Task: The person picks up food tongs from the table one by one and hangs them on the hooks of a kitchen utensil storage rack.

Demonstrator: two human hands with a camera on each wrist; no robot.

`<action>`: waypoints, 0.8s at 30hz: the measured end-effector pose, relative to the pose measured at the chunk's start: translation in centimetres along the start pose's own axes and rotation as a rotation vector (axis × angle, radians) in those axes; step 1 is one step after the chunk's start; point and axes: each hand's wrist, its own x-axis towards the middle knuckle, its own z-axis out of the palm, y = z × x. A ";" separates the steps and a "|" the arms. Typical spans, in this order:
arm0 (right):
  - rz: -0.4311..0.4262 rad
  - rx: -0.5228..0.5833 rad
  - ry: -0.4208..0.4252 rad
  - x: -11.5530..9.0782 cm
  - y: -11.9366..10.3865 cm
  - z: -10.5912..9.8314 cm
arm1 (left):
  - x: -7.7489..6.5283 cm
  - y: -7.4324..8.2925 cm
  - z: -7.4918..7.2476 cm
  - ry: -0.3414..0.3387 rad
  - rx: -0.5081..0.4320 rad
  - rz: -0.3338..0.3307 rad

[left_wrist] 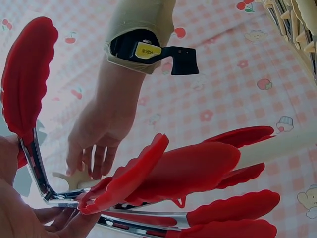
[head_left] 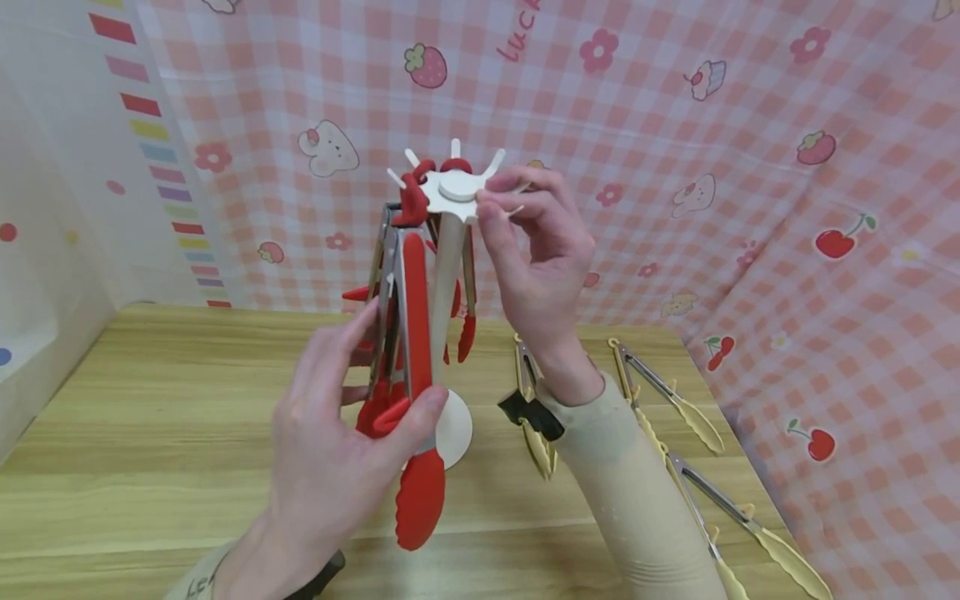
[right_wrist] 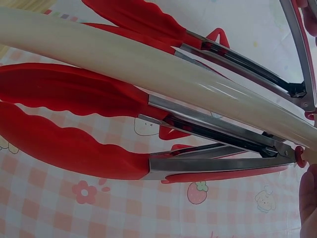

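A white stand with a round base (head_left: 456, 432), a pole (head_left: 447, 292) and a ring of upturned hooks (head_left: 438, 198) rises from the table. My right hand (head_left: 543, 250) pinches the edge of the hook ring between thumb and fingers. To the pole's left, my left hand (head_left: 330, 425) grips red-tipped metal tongs (head_left: 417, 317), its thumb across a lower arm. Their red loop is up at the hooks on the left side. Other red tongs (right_wrist: 218, 168) hang around the pole, spread apart in the right wrist view.
Several pale yellow tongs lie on the wooden table (head_left: 187, 467): one pair (head_left: 542, 454) beside the right forearm, others (head_left: 701, 425) along the right edge. A pink checked cloth (head_left: 480, 92) hangs behind and on the right.
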 end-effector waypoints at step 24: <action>-0.003 -0.016 -0.005 0.1 0.0 0.0 | 0.7 -0.8 0.7 -0.006 0.043 0.014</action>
